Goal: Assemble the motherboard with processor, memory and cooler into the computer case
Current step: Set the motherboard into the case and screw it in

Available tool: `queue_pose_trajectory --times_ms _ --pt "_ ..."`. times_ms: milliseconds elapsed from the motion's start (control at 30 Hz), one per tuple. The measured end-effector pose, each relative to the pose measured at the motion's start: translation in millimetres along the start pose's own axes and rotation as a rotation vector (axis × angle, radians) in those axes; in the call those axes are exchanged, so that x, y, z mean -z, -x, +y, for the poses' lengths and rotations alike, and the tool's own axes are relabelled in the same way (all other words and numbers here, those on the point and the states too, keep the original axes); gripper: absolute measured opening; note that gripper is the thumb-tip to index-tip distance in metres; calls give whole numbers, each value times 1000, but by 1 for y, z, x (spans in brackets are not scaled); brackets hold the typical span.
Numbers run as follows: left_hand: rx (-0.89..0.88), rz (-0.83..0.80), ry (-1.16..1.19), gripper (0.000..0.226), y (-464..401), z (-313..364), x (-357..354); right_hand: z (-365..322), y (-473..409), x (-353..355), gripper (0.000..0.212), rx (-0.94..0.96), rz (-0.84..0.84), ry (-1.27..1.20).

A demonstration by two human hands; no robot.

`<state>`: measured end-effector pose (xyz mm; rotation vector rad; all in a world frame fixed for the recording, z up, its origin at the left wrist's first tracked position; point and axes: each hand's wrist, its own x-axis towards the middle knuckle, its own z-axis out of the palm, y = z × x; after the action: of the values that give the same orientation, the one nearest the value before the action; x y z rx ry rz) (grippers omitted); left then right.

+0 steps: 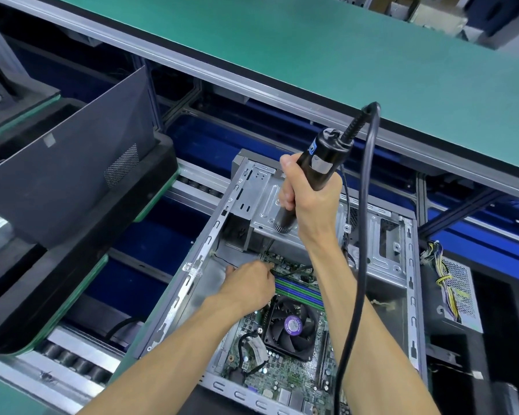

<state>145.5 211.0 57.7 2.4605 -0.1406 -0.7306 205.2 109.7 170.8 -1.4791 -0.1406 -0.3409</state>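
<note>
Right hand [309, 199] is wrapping a full grip round the black electric screwdriver [310, 172], holding it upright and tilted over the open computer case [411, 265]. Its bit end is passing behind the wrist, so the tip and whatever it is touching are hidden. A black cable [363, 235] is looping from the screwdriver's top down across the right forearm and running off the bottom edge.

Left hand [249, 284] is reaching into the case at the far end of the motherboard [282, 372], fingers curled and pinching something small next to a thin dark wire; the fingertips are turned away, so what it is gripping is too hard to make out.

The motherboard is lying flat inside the case, partly covered by both forearms. The cooler fan [291, 324] with a purple centre label is sitting on it, and the green and purple memory slots [300, 292] are lying between the fan and the left hand. No telling whether sticks are seated. The processor is not visible.

The case is sitting on a roller conveyor [72, 357], near edge cut off by the frame. A power supply [459, 295] with yellow wires is sitting just beside the case on the right. A dark side panel [72, 163] is leaning on black trays at left. A green table [282, 49] is running across the top.
</note>
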Motion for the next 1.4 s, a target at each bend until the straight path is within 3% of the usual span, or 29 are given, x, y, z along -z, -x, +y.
queue_pose_trajectory --times_ms 167,533,767,1067,1400 --pt "-2 17 -22 43 5 2 5 -13 0 9 7 39 30 -167" --pt "-243 343 -355 31 36 32 24 -85 18 52 17 215 294 -422" --pt "-404 353 -338 26 65 79 15 -125 55 108 21 296 524 -528" --pt "-591 284 -142 21 105 143 -13 -144 139 182 34 349 771 -655" --pt "-748 231 -17 18 167 208 -104 -159 257 268 37 474 960 -846"
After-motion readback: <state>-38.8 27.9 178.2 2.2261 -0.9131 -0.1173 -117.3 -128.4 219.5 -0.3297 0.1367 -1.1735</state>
